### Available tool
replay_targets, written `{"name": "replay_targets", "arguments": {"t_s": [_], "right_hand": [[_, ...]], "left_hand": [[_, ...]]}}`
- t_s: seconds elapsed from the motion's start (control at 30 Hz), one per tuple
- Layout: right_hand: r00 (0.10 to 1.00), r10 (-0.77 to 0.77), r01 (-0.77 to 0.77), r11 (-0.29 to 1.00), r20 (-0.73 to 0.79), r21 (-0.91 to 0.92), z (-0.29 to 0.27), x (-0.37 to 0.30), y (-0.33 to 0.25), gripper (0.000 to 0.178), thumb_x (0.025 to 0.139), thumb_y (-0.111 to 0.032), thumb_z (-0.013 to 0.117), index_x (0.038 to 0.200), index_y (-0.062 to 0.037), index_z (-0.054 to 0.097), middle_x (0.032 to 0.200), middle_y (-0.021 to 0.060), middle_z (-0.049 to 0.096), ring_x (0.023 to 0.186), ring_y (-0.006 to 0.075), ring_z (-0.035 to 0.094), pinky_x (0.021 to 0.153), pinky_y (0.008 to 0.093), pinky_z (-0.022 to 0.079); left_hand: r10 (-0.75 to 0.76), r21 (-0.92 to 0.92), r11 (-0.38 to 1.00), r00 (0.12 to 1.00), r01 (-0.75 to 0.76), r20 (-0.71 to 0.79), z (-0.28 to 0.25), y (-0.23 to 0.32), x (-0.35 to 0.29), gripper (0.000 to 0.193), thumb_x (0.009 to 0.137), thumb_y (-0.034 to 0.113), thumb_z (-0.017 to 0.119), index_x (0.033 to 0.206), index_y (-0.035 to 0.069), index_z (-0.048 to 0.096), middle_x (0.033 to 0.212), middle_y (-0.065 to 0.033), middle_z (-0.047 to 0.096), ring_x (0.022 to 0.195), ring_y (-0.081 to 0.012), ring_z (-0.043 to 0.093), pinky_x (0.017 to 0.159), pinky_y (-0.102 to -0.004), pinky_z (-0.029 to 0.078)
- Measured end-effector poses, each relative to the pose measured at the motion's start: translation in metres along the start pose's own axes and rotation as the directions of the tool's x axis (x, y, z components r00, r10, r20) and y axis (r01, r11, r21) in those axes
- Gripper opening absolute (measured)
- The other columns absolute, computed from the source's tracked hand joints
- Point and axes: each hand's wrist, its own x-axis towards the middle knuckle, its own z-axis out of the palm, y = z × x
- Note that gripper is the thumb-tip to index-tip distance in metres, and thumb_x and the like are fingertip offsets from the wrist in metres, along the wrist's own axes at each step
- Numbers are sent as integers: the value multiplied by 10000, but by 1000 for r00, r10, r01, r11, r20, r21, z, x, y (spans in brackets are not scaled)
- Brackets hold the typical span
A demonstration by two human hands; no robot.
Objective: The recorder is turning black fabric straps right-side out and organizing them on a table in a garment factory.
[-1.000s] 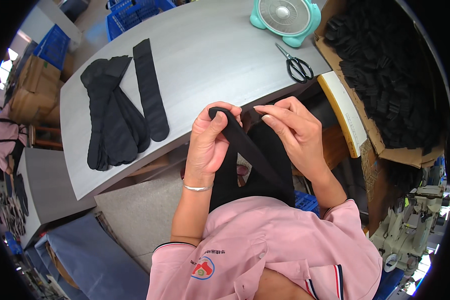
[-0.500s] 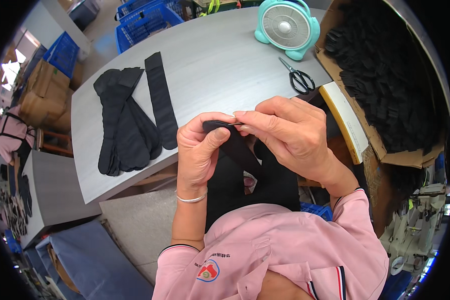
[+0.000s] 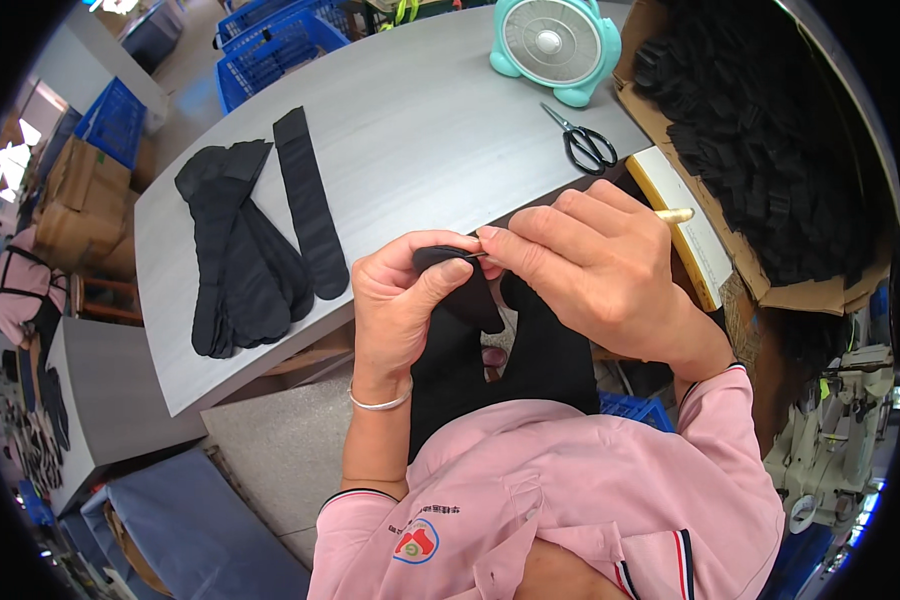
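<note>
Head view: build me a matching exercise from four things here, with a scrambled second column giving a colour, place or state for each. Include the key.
Things:
1. Fan
2. Scissors
3. Left hand
4. Right hand

Descriptions:
A. Thumb on the end of a black strip
B. Gripping a slim tool with a pale handle
C. Turquoise casing
D. Lying on the grey table, black-handled

Right pairs: 1-C, 2-D, 3-A, 4-B
</note>
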Motion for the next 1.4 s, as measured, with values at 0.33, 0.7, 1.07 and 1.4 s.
{"name": "replay_targets", "arguments": {"t_s": [0.33,0.7,1.07,1.4], "right_hand": [[988,95,-93,995,-118,19,30,-28,1,272,674,-96,723,936,-29,710,803,20,626,644,150,560,554,291,395],[909,312,-227,927,-276,298,56,-43,13,314,725,-175,810,997,-67,696,783,32,651,608,177,617,524,300,481],[645,407,-757,455,647,469,52,-173,2,383,812,-416,753,776,-46,662,585,122,558,583,317,577,539,405,404],[12,837,-961,161,547,-224,-25,-392,-82,372,888,-459,653,892,-87,660,732,169,640,761,384,637,629,469,462]], "left_hand": [[-86,14,996,996,86,-21,7,-12,-1,153,897,26,709,1017,-68,692,897,-128,730,809,-177,698,771,-307,585],[46,203,979,967,6,-250,25,-3,12,114,931,36,639,987,-62,625,908,-133,687,817,-199,659,803,-319,534],[348,30,934,892,-355,-287,-25,30,81,296,975,192,637,1095,-74,589,1132,-155,634,1042,-239,637,1019,-354,492],[-292,220,927,952,305,-92,62,-124,38,388,1030,229,563,1301,-48,550,1195,-200,670,1097,-240,657,911,-333,543]]}}
